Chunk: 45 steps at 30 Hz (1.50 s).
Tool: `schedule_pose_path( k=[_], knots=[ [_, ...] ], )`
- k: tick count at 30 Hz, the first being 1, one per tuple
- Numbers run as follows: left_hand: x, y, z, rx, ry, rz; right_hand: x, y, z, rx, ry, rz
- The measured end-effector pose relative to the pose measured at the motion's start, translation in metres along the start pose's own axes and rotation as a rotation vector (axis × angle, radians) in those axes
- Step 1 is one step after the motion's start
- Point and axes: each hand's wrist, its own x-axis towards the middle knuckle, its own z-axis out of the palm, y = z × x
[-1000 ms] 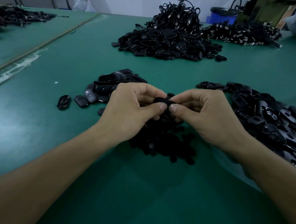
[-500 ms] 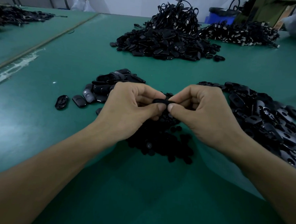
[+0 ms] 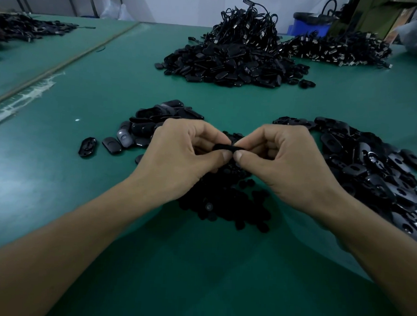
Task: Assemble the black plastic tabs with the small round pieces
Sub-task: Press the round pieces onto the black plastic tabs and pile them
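"Starting at the left: what's on the table (image 3: 44, 185)?"
"A few loose ones, then the left heap of tabs (image 3: 156, 121), just beyond the left hand (image 3: 178, 158). The round pieces (image 3: 224, 207) are heaped below and between the two hands. The right heap of tabs (image 3: 376, 171), which is bigger, sits beside the right hand (image 3: 287, 162)."
"And the one being worked?"
"A single held tab (image 3: 227, 148), up off the table between the hands, above the round pieces. It's seen edge-on, long axis running left-right, one end in each hand."
"Which hand is nearer?"
"Neither. It spans both."
"Fingers?"
"Left thumb (image 3: 223, 156) and forefinger pinch the left end, with the other fingers curled in. Right thumb (image 3: 239, 156) and forefinger pinch the right end, same curl. The thumb tips sit close together just under the tab."
"Is a round piece in it?"
"Can't tell, the fingers hide the middle. My guess is it's the seating step, so the press would go across the flat face, with the thumbs backing it from below."
"Risk?"
"Probably the small piece slipping out into the heap underneath."
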Motion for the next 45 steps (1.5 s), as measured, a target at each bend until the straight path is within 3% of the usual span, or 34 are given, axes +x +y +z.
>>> schedule_pose_path(
  k=[4,8,12,15,19,30,34,39,45],
  knots=[
    [0.003,-0.006,-0.003,0.002,0.092,0.010,0.002,0.003,0.000,-0.072,0.033,0.017],
    [0.015,-0.022,-0.021,0.048,0.283,-0.030,0.005,0.011,-0.012,-0.455,0.104,0.036],
    [0.022,-0.035,-0.040,0.116,0.406,-0.060,0.007,0.021,-0.024,-0.752,-0.052,0.144],
    [0.024,-0.039,-0.046,0.204,0.457,-0.062,0.004,0.020,-0.023,-0.821,-0.140,0.185],
    [0.023,-0.040,-0.048,0.356,0.464,-0.056,0.002,0.017,-0.024,-0.814,-0.091,0.175],
    [0.021,-0.042,-0.048,0.490,0.421,-0.105,0.004,0.021,-0.025,-0.516,0.092,0.093],
    [0.016,-0.030,-0.039,0.507,0.413,-0.009,0.003,0.016,-0.018,-0.323,0.107,0.017],
    [0.004,-0.004,-0.014,0.377,0.288,0.163,0.001,0.008,-0.007,-0.177,0.059,-0.127],
    [0.001,0.006,0.000,0.040,0.044,0.019,0.000,0.001,0.002,0.157,0.080,-0.214]
  ],
)
